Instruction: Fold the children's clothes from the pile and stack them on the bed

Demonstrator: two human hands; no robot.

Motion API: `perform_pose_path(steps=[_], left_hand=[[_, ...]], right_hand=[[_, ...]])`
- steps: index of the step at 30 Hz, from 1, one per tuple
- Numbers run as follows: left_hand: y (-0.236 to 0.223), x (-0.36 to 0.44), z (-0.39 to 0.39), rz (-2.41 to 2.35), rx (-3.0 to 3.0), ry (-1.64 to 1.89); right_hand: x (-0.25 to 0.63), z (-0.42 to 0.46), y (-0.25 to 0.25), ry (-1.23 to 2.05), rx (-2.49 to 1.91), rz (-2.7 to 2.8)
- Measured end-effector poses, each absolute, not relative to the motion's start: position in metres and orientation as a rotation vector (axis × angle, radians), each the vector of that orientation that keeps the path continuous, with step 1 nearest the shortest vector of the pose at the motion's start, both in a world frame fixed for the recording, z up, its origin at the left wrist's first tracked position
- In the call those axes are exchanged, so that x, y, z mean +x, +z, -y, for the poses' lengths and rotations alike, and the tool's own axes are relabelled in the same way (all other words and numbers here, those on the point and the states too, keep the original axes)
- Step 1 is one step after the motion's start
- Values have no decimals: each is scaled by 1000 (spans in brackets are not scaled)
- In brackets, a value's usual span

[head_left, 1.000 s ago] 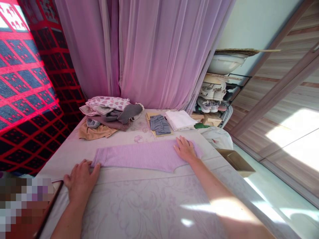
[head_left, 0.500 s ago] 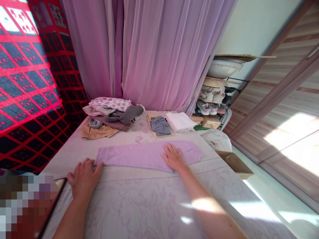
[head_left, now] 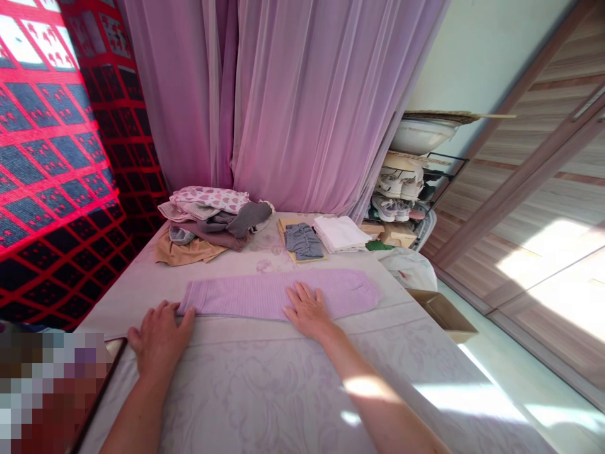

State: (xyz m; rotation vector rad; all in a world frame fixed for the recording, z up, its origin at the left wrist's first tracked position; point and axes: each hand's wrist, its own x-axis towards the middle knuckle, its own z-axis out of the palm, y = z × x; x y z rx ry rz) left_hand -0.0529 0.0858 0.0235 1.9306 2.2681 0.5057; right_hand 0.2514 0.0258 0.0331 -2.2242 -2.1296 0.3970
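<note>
A lilac ribbed knit garment point(head_left: 236, 297) lies folded lengthwise across the floral bedspread point(head_left: 265, 391), its left end touching the left hand point(head_left: 161, 340) while the right hand point(head_left: 306, 310) presses flat on its middle, the two hands open and well apart. Farther along the bed are one jumbled clothes pile point(head_left: 208, 226), a grey folded garment point(head_left: 302, 241) on a cardboard sheet point(head_left: 285, 227), and a white folded stack point(head_left: 340, 233). A pixelated patch point(head_left: 47, 391) hides the lower-left corner, so what lies there cannot be made out.
</note>
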Motion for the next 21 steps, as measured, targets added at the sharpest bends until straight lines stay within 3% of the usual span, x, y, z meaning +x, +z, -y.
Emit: perform_pose_path(steps=[21], left_hand=[[18, -51, -85, -2303, 1936, 470]], right_hand=[[112, -86, 39, 476, -1757, 2327]])
